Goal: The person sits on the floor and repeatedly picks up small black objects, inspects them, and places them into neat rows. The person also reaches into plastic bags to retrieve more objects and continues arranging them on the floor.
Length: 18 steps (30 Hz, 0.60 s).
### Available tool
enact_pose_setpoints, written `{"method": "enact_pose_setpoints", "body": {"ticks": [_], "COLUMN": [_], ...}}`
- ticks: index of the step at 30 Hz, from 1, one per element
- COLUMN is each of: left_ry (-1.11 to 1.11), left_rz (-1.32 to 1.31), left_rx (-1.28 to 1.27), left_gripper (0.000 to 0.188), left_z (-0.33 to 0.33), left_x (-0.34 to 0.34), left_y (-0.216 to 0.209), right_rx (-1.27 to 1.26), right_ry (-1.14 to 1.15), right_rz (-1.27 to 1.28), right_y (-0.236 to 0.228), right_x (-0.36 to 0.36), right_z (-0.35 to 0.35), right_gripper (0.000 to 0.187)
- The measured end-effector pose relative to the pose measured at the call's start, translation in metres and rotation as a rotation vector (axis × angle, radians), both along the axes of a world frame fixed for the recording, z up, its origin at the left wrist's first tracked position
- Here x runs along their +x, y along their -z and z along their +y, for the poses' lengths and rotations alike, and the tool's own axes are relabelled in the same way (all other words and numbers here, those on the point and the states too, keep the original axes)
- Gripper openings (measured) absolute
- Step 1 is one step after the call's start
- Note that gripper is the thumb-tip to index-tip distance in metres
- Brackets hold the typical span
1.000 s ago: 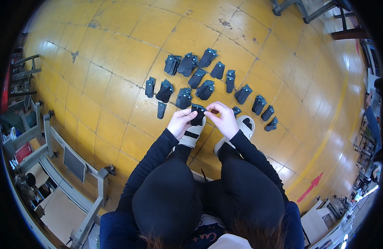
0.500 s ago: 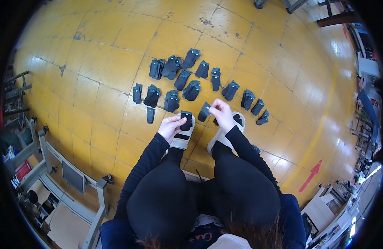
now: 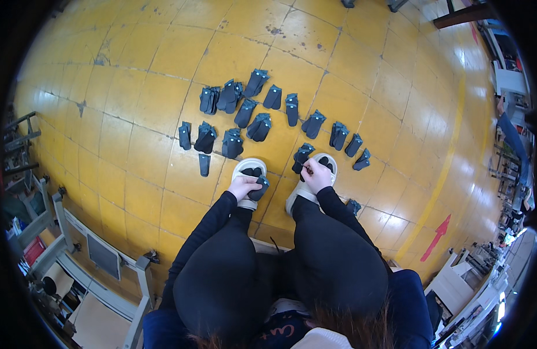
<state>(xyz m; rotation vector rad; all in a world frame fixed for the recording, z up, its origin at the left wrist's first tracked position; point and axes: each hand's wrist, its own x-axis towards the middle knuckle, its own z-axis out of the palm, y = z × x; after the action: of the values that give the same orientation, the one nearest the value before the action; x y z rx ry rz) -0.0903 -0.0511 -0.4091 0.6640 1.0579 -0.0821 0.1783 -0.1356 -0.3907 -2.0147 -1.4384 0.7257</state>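
Observation:
My left hand (image 3: 244,187) grips a dark, flat, tongue-shaped piece (image 3: 259,189) with a rounded end and a small pale mark, above my left sandal (image 3: 249,164). My right hand (image 3: 319,176) is closed in a pinch at the near edge of a small pile of similar dark pieces (image 3: 303,155), beside my right sandal (image 3: 332,161). What its fingertips hold, if anything, I cannot make out. Beyond my feet lie several more overlapping piles, among them a fanned one (image 3: 259,127) and a far one (image 3: 257,82). One lone piece (image 3: 204,164) rests left of my left foot.
Yellow tiled floor (image 3: 146,43) stretches around the piles. A grey metal frame (image 3: 108,288) stands at the lower left. To the right are a painted yellow line (image 3: 451,151), a red floor arrow (image 3: 436,237) and white furniture (image 3: 452,294). Another small dark bundle (image 3: 353,207) lies beside my right forearm.
My right hand has drawn down a little, and the piece that hung from its fingers no longer shows apart from the pile there. The left hand's piece has tilted and moved lower.

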Motion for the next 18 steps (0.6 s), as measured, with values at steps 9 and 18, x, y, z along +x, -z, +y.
{"method": "enact_pose_setpoints", "body": {"ticks": [9, 18], "left_ry": [-0.047, -0.055], "left_rz": [0.092, 0.045], "left_rx": [-0.175, -0.179], "left_gripper": [0.025, 0.027], "left_z": [0.019, 0.019], "left_x": [0.011, 0.007], "left_y": [-0.027, -0.022], "right_rx": [0.014, -0.032], "right_ry": [0.004, -0.011], "right_rz": [-0.025, -0.059], "right_y": [0.000, -0.003], "right_x": [0.003, 0.002], "right_z": [0.000, 0.002], "right_gripper": [0.012, 0.011]}}
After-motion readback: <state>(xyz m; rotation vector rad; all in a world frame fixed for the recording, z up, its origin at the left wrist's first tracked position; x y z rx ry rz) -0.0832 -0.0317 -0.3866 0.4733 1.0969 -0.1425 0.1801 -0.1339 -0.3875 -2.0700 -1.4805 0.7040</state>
